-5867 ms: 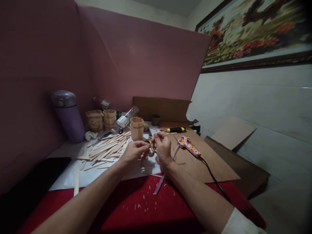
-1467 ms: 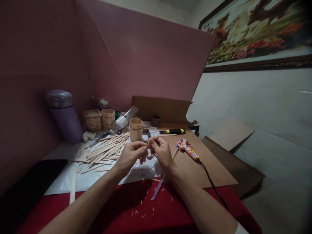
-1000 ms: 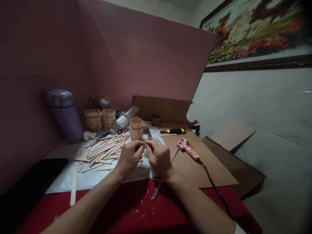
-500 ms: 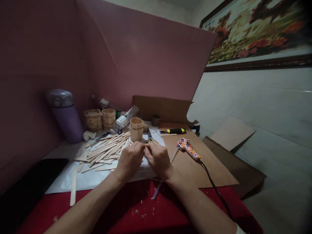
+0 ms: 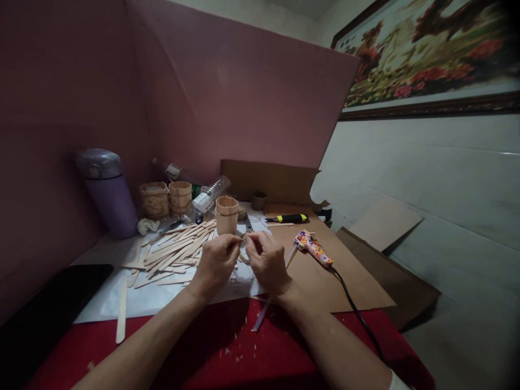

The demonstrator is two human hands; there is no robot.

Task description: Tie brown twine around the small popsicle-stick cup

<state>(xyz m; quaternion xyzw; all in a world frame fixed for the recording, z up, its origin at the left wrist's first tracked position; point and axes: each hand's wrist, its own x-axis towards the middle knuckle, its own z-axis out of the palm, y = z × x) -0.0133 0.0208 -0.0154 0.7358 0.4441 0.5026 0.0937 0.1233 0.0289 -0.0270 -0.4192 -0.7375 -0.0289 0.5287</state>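
My left hand (image 5: 219, 262) is closed in a pinch, its fingertips just in front of a wooden stick cup (image 5: 226, 216). Close beside it on the right, my right hand (image 5: 267, 260) pinches too, with a small gap between the two. Whatever thin thing lies between the fingertips is too small to name. Under and behind the hands, scissors (image 5: 248, 223) are partly hidden. Loose wooden sticks (image 5: 179, 252) are heaped left of my left hand on white paper (image 5: 109, 295).
A patterned glue gun (image 5: 312, 248) with a black cord and a yellow-black cutter (image 5: 288, 218) lie on cardboard (image 5: 345, 281) at the right. Purple bottle (image 5: 111, 200), two more stick cups (image 5: 181, 198) and a clear plastic bottle (image 5: 211, 195) stand or lie at the back left.
My right hand has shifted slightly right and up, opening a small gap between the hands that were touching before.
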